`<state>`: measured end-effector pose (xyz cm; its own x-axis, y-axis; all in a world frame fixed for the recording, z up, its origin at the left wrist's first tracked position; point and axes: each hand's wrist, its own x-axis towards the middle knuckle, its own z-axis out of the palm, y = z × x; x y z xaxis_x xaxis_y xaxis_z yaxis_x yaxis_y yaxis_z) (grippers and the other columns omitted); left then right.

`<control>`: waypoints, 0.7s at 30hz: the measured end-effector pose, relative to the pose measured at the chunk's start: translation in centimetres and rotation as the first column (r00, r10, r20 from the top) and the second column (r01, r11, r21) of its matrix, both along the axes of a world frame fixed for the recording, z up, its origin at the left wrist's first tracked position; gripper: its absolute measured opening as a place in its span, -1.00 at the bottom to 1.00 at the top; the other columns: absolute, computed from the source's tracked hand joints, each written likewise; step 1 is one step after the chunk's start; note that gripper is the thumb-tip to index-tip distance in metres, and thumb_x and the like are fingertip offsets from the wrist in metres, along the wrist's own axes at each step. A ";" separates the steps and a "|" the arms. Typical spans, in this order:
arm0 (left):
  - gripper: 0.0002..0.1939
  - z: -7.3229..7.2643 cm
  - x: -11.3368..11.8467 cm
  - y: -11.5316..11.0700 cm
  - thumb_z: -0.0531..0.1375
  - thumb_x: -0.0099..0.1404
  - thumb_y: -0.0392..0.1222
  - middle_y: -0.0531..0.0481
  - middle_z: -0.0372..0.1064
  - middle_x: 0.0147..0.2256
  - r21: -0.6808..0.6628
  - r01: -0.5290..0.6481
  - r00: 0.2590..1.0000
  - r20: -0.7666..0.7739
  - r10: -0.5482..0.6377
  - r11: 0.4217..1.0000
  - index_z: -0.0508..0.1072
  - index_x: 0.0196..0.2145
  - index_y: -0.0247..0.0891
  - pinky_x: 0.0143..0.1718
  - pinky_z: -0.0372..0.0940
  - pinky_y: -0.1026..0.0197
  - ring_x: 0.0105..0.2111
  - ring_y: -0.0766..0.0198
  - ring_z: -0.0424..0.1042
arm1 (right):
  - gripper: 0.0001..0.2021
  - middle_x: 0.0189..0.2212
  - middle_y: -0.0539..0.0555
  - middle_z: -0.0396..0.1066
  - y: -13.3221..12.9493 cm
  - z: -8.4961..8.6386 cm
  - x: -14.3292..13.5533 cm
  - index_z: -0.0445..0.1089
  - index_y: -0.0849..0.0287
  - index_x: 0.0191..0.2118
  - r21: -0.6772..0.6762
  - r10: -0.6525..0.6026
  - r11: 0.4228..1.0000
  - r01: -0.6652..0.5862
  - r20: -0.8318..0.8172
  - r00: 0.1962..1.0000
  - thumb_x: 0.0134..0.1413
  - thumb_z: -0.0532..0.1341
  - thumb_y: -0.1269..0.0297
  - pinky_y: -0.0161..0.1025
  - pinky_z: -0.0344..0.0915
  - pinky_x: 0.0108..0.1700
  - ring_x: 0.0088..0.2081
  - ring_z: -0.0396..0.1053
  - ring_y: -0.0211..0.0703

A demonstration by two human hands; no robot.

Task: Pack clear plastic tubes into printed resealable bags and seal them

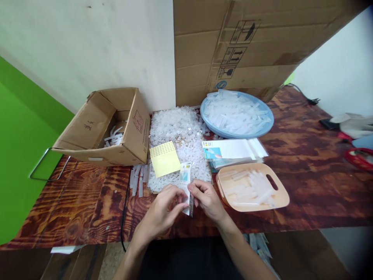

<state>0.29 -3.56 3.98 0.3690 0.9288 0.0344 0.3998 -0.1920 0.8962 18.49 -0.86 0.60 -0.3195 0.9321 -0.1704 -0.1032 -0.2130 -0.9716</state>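
Note:
Near the table's front edge, both hands are at a narrow plastic packet [185,174] with a printed white and blue label. My right hand [206,197] pinches its right edge between thumb and fingers. At the lower left side of the packet, my left hand [169,204] has its thumb and fingertips closed in a pinch. Just beyond lies a yellow sheet of small round stickers [166,165], resting on a board heaped with small clear plastic pieces [175,120]. To the right is a stack of flat printed plastic bags [233,148].
A beige tray [281,198] of translucent strips sits at right, below a blue basin [271,126] piled with similar strips. An open cardboard box [136,136] stands at left, with loose strips [140,179] beside it. A large carton [198,58] rises behind; a black cable [125,210] crosses the table.

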 end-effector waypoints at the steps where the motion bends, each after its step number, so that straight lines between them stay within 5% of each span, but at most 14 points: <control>1: -0.95 0.1 0.0 0.1 0.21 0.41 -0.21 0.01 0.35 -0.29 -0.001 0.005 1.000 0.000 -0.005 1.000 0.41 -0.20 -0.21 -0.13 0.24 0.21 -0.23 0.21 0.37 | -0.57 -0.71 -0.11 0.19 0.0 0.1 0.0 0.29 0.15 -0.57 0.011 0.010 1.000 -0.010 0.007 1.000 0.24 0.22 0.00 -0.36 0.00 -0.56 -0.64 0.08 -0.33; 17: -0.93 -0.4 0.6 0.5 0.19 0.41 -0.29 -0.04 0.38 -0.29 0.127 0.033 0.998 0.043 -0.039 0.991 0.40 -0.28 -0.22 -0.12 0.28 0.15 -0.20 0.17 0.38 | -0.57 -0.70 -0.12 0.20 0.0 -0.7 0.1 0.26 0.16 -0.56 -0.014 0.036 0.999 -0.037 -0.058 0.998 0.27 0.24 0.04 -0.35 -0.02 -0.56 -0.64 0.08 -0.35; 21: -0.90 -0.6 0.9 0.4 0.16 0.41 -0.39 -0.07 0.41 -0.26 0.329 -0.030 0.998 0.053 0.013 0.944 0.40 -0.26 -0.23 -0.07 0.28 0.10 -0.16 0.17 0.39 | -0.59 -0.70 -0.12 0.18 -0.2 -0.9 -0.2 0.26 0.17 -0.54 -0.035 0.004 0.999 -0.009 -0.122 0.992 0.29 0.24 0.07 -0.35 -0.07 -0.58 -0.65 0.06 -0.38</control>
